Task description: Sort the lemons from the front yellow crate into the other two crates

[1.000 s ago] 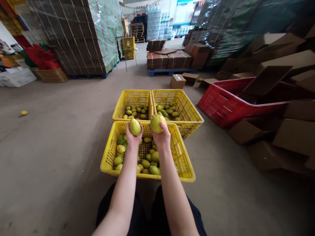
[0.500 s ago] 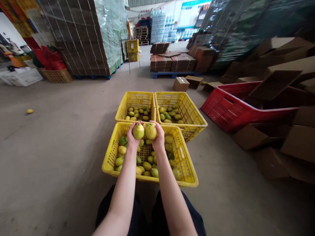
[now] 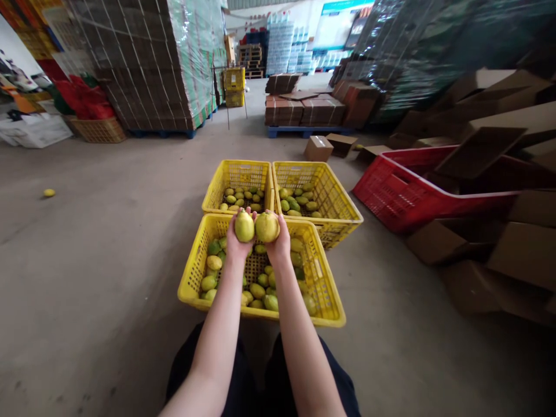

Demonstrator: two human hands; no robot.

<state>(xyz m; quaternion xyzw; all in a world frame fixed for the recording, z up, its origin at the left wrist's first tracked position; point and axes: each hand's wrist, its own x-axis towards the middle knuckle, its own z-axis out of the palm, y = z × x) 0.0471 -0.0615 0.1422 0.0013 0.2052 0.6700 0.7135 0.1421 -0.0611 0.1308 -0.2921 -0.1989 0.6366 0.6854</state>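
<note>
My left hand [image 3: 237, 243] is closed round a greenish-yellow fruit [image 3: 244, 226]. Beside it, my right hand [image 3: 280, 242] holds a rounder yellow fruit [image 3: 267, 227]. The two fruits are side by side above the near yellow crate [image 3: 260, 313], which has several green and yellow fruits in it. Behind stand two more yellow crates, one at left [image 3: 209, 188] and one at right [image 3: 343, 197], each with several fruits at the bottom. My forearms hide part of the near crate.
A red crate [image 3: 391, 188] and open cardboard boxes [image 3: 527, 246] lie to the right. One yellow fruit [image 3: 49, 193] is on the floor at left. A small carton [image 3: 318, 149] and a blue pallet with flat cardboard [image 3: 304, 132] stand further back.
Both hands have risen slightly with their fruits, and the left fruit has tilted a little. The whole view has shifted slightly.
</note>
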